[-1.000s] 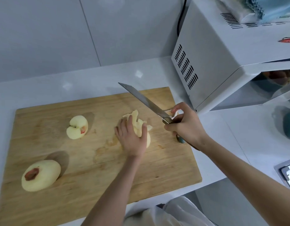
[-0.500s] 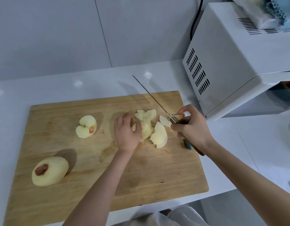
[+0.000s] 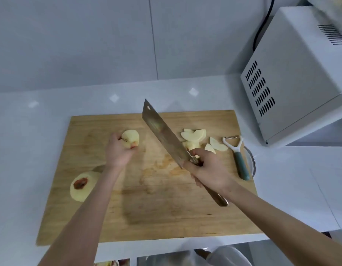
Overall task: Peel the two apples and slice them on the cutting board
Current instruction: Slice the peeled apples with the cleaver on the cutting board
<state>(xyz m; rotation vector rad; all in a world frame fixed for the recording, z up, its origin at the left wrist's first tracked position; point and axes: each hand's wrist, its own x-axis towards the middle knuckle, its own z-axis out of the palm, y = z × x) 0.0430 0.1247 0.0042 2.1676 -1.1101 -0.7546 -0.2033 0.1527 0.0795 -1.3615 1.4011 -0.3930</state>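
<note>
Slicing step: the left grip [image 3: 118, 151] clamps the peeled apple half [image 3: 130, 138], centre-left on the cutting board [image 3: 156, 208]; the right grip [image 3: 209, 170] is closed round the cleaver [image 3: 162, 133]. Next, the half probably needs setting flat beneath the blade.

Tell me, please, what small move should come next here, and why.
Probably bring the apple half to the bare middle of the cutting board and set it flat for slicing. The left hand grips it, the right hand holds the cleaver tilted above the board, and a pile of slices already lies to the right.
</note>
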